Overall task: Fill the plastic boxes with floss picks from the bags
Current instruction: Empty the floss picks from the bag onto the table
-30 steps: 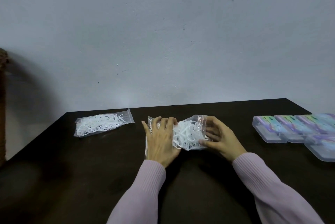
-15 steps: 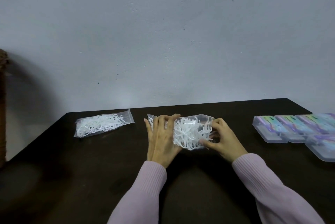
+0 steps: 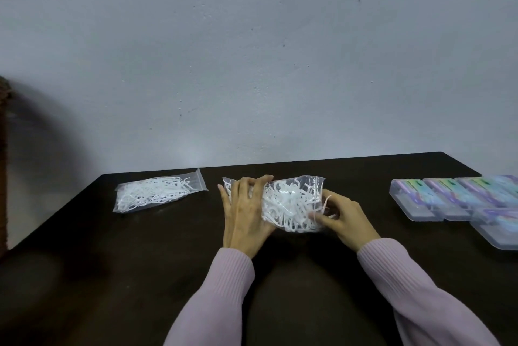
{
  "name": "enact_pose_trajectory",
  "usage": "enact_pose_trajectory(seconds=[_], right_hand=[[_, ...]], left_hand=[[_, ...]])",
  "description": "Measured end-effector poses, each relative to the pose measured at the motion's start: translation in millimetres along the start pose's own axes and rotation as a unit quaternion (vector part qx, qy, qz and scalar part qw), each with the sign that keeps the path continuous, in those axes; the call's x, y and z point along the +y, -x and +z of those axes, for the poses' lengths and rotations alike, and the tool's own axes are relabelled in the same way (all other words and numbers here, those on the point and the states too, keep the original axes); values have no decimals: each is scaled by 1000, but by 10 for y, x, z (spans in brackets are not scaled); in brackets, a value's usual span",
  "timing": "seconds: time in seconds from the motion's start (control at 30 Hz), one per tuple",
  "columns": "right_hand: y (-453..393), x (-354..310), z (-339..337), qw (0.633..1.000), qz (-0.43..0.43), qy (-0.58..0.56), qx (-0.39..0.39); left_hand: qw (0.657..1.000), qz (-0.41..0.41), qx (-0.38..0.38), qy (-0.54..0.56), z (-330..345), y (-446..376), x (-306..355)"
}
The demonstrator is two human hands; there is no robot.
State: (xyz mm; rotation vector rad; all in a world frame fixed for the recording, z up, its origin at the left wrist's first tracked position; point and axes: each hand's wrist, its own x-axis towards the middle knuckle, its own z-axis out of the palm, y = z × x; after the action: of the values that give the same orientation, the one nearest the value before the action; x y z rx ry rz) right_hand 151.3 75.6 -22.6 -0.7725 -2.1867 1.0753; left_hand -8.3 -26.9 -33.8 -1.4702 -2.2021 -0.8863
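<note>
Clear bag of floss picks sits between both hands: left hand grips one end, right hand pinches its mouth.

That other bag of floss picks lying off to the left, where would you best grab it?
Probably by the flat zip strip at the spare bag's far right end, coming from the right with the left hand. That corner lies thin and free of picks, so fingers can pinch it; the bulging middle would likely slip.
</note>
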Motion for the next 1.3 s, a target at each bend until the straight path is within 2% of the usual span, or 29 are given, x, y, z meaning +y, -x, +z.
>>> enact_pose_trajectory(seconds=[0.13, 0.3, 0.53, 0.83, 1.0, 1.03, 1.13, 1.2, 1.3], right_hand=[[10, -42, -22, 999, -4, -39, 4], [-50, 50, -93, 999, 21, -11, 31], [-80, 198, -114, 992, 46, 120, -14], [-90, 211, -97, 979, 58, 187, -52], [-94, 206, -75, 969, 46, 241, -19], [-94, 197, -73, 977, 29, 211, 4], [-65, 103, -57, 999, 1, -6, 52], [-51, 72, -43, 994, 11, -106, 32], [-30, 45, -6, 986, 27, -160, -27]], left_hand=[[1000, -7, -17, -21, -28, -13, -38], [998, -39, -9, -46, -55, -27, -104], [992, -117, 36, -42, -86, -53, -192], [982, -162, 93, -24, -91, -65, -221], [983, -156, 91, -14, -72, -77, -244], [985, -147, 88, -8, -65, -78, -243], [990, -112, 84, 10, -39, -69, -219], [991, -94, 95, 23, -26, -58, -189], [991, -80, 100, 45, -6, -45, -160]])
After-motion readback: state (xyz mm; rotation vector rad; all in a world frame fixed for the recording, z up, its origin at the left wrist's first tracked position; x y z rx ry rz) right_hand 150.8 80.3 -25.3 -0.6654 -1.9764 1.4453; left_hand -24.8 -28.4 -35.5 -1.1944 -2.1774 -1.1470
